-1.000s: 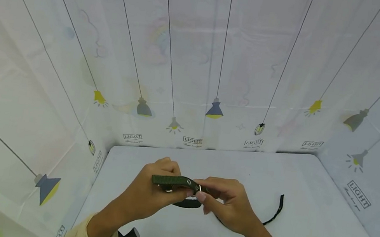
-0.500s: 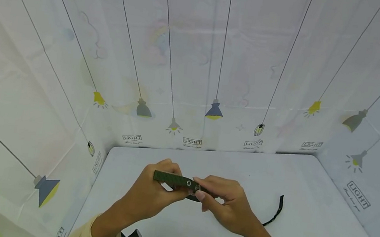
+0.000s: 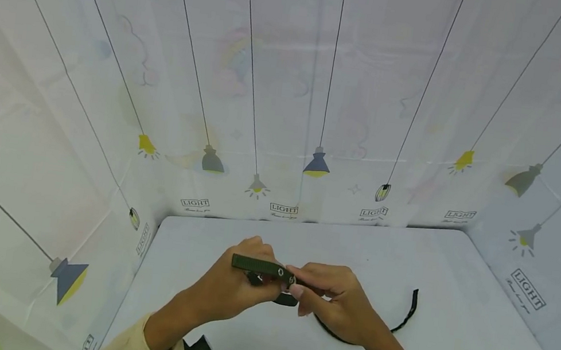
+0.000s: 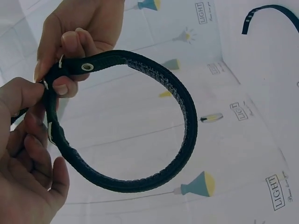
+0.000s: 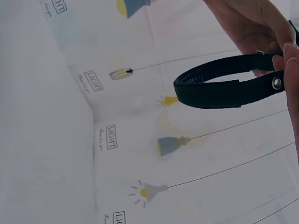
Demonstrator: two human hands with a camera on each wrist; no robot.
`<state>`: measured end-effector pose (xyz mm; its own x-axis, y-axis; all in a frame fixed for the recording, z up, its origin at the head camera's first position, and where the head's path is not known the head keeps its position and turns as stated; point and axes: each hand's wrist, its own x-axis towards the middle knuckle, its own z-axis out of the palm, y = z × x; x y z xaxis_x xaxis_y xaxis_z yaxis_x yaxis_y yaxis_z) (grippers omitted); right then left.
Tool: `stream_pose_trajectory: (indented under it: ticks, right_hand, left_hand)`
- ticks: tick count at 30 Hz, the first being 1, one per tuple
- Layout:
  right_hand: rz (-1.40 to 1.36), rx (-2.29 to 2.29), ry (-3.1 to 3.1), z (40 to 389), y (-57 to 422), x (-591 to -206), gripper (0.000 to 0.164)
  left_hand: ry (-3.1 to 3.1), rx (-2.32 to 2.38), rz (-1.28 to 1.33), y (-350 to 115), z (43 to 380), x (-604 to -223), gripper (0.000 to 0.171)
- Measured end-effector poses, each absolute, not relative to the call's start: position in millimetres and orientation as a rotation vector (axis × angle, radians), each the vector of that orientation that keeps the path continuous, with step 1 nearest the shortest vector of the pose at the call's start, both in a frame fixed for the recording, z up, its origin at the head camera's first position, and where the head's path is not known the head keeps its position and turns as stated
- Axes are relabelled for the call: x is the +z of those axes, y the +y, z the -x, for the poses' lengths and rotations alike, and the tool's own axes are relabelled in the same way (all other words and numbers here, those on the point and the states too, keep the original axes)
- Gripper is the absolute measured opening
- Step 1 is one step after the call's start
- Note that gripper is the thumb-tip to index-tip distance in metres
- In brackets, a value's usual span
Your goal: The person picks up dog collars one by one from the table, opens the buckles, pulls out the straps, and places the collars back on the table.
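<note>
A dark green collar [image 3: 257,265] with metal eyelets and a buckle is held above the white table, between both hands. In the left wrist view the collar [image 4: 190,116] forms a round loop with a lighter lining. My left hand [image 3: 234,282] grips it near the buckle, thumb and fingers curled on the band. My right hand [image 3: 344,303] pinches the eyelet end between thumb and fingers, close to the left fingertips. From the right wrist the collar [image 5: 210,95] appears edge-on, an eyelet showing by the right fingers. Fingers partly hide the buckle and strap tip.
On the white table [image 3: 457,264] a thin black strap [image 3: 412,308] lies curved, partly behind the right hand and forearm. The left wrist view shows holes near the end of this strap [image 4: 271,8]. Walls printed with hanging lamps [image 3: 317,162] rise behind and beside the table.
The left hand and the collar have shifted slightly right, towards the right hand. Both hands keep hold of the collar; the strap on the table stays put.
</note>
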<state>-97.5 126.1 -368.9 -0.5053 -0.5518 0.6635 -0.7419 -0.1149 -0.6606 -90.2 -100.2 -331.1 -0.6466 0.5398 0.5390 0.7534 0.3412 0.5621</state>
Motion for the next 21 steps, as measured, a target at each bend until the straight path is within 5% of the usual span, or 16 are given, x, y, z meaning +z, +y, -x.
stream_pose_trajectory:
  ticks: [21]
  right_hand:
    - [-1.498,1.55,-2.009,92,113,-365,0.027]
  left_hand:
    - [-2.257,-0.514,1.285,-105,78,-328,0.018]
